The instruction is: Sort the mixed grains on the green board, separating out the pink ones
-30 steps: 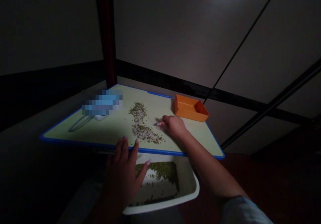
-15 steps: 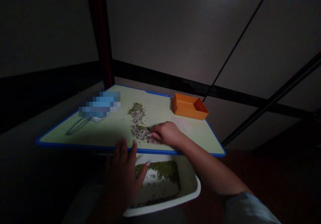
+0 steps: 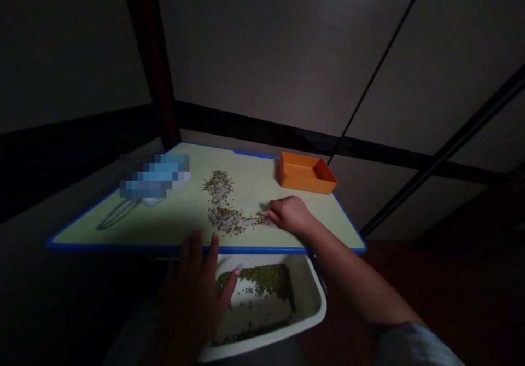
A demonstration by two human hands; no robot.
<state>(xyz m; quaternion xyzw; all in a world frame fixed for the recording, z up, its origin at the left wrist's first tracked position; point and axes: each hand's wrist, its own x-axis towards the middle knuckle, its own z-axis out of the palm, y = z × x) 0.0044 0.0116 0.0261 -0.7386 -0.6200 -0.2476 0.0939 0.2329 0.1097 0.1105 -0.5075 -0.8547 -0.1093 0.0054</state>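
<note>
Right hand (image 3: 290,214) at grains (image 3: 223,219) (green, pale), orange box (image 3: 307,181) beyond

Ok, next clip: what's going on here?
A person's right hand is curled at the right end of a scattered patch of pale and green grains on a blue-edged table; whether it grips any is hard to tell. The left hand is spread at the near edge. Below that edge, a white tub holds green grains; an orange box stands at back right.
</note>
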